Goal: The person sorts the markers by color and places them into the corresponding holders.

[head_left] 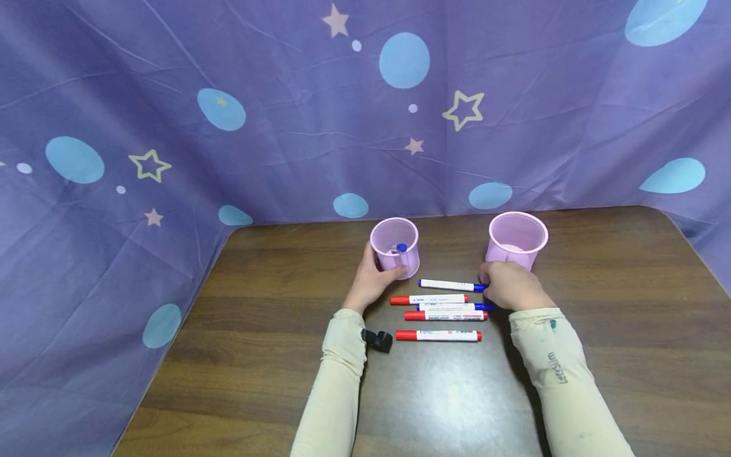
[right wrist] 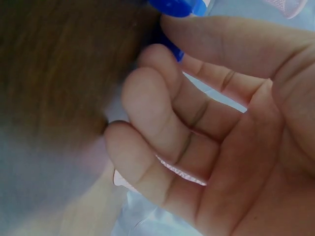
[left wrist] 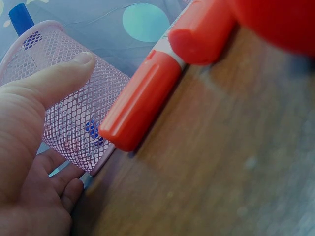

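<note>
My left hand point(head_left: 370, 280) holds the left pink mesh pen cup point(head_left: 411, 261), its thumb point(left wrist: 64, 81) lying along the near wall. A blue-capped marker point(head_left: 402, 247) stands inside that cup. At the right end of the row of markers, my right hand point(head_left: 514, 285) pinches a blue-capped whiteboard marker point(head_left: 448, 285) by its cap between thumb and index finger. In the right wrist view, the blue cap point(right wrist: 170, 46) shows at the thumb tip, and the other fingers point(right wrist: 147, 98) are curled. Behind this hand stands a second pink mesh cup point(head_left: 516, 231), its lower front hidden.
Nearer on the wooden table point(head_left: 257, 355) lie a red marker point(head_left: 428, 299), a blue marker point(head_left: 448, 307) beside another red marker point(head_left: 445, 315), and a third red marker point(head_left: 440, 335). A purple patterned cloth point(head_left: 285, 127) hangs behind the table. A black wrist camera point(head_left: 378, 341) sits on the left sleeve.
</note>
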Tool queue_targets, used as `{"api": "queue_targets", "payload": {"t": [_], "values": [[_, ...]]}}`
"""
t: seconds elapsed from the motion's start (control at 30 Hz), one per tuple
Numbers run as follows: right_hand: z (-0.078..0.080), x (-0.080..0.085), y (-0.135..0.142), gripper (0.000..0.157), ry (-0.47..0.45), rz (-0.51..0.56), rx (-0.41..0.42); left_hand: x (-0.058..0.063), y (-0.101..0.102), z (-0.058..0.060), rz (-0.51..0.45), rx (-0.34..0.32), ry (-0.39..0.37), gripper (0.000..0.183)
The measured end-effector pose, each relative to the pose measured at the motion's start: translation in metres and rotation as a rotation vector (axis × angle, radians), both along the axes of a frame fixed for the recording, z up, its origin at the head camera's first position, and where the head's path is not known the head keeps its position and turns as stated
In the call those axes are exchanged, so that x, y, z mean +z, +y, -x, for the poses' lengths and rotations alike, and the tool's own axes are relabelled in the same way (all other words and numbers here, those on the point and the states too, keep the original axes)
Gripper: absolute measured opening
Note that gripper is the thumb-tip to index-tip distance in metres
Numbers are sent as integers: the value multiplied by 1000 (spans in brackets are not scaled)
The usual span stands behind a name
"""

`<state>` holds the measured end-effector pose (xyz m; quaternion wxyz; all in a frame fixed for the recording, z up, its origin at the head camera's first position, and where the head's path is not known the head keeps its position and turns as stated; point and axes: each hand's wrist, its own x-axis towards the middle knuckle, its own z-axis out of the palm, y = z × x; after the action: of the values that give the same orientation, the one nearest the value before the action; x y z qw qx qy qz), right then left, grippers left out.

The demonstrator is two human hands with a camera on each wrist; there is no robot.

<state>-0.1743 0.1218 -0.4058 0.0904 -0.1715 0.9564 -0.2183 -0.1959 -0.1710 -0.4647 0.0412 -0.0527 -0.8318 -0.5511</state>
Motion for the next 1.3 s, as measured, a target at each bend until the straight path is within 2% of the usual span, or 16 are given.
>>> {"api": "queue_targets", "payload": {"t": [0.2, 0.43, 0.93, 1.3], "values": [[-1, 3, 6, 11, -4, 25, 42, -2, 1, 0, -7, -2, 4, 94], [-6, 21, 11, 12, 2, 64, 41, -2, 1, 1, -15, -3, 8, 94], [-21, 57, 9, 6, 156, 189, -4, -2, -1, 2, -17, -14, 25, 92], [-28, 70, 5, 7, 281, 323, -43, -1, -1, 0, -15, -16, 21, 93]]}}
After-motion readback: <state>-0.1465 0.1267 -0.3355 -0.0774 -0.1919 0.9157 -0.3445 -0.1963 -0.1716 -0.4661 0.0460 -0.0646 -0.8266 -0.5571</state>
